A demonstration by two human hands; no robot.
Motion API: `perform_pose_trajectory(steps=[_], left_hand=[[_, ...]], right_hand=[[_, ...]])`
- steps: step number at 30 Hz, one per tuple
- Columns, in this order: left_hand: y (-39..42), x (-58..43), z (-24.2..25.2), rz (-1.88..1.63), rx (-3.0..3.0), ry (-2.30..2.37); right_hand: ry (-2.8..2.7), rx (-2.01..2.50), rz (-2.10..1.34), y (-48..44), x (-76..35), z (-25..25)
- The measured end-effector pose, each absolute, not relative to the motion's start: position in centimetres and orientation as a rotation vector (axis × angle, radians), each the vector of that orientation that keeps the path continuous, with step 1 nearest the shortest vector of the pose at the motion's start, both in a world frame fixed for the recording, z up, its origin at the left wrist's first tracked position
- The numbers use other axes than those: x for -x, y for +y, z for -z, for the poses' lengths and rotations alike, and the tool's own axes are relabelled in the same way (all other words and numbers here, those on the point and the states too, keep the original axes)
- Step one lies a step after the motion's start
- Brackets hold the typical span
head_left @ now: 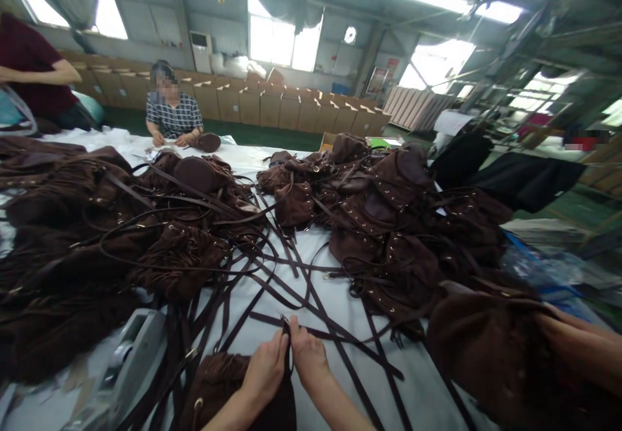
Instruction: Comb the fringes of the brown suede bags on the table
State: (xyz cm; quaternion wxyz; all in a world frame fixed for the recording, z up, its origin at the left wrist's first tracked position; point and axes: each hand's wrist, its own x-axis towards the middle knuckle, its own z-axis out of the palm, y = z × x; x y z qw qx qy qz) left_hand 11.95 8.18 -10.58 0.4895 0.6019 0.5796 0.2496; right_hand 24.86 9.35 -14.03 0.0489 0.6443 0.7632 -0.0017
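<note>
My left hand [265, 367] and my right hand [307, 354] meet low in the middle of the view. Between them, both sets of fingers pinch a dark brown strap [286, 337], with a small bit of metal showing at its top. Under my left forearm lies a dark brown bag [218, 379] with a metal eyelet. More loose straps [335, 324] criss-cross the white tabletop just beyond my fingers. Part of the strap is hidden behind my fingers.
Brown fringed bags [179, 256] heap up on the left, eyeleted bags [383, 217] on the right. A grey metal device [129, 369] stands at lower left. At right, a co-worker's hand [573, 334] touches a bag [486, 347]. Across the table sits a person [173, 116]; cartons [291, 110] line up behind.
</note>
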Motion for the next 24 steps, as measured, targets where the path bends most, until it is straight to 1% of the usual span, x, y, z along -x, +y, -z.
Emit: perform_pose_trajectory(steps=[2, 4, 9, 15, 17, 20, 22, 24], left_hand=[[7.9, -11.6, 11.1, -0.541, -1.586, 1.486], [7.6, -11.2, 11.1, -0.507, -1.683, 1.518], [6.2, -10.5, 10.1, -0.551, -1.814, 1.376], [9.0, -9.4, 10.7, -0.731, -1.565, 1.400], [10.2, -9.7, 11.4, -0.690, -1.573, 1.290], [10.4, -11.1, 12.3, -0.603, -1.625, 1.158], [9.6, -12.0, 12.7, -0.577, -1.660, 1.212], [8.4, -12.7, 12.8, -0.547, -1.701, 1.296]], right_hand=[[2.265, -1.945, 0.189, 9.6, -23.8, 14.6], [2.213, -1.940, 0.296, 9.9, -23.3, 15.2], [2.109, -1.968, 0.351, 9.8, -25.3, 16.1], [2.281, -1.907, 0.303, 9.5, -26.8, 14.1], [2.441, -1.863, 0.250, 9.8, -26.4, 13.3], [2.619, -1.844, 0.074, 10.5, -26.2, 12.6], [2.501, -1.894, 0.037, 10.9, -26.6, 12.8], [2.335, -1.935, 0.098, 11.2, -27.0, 13.5]])
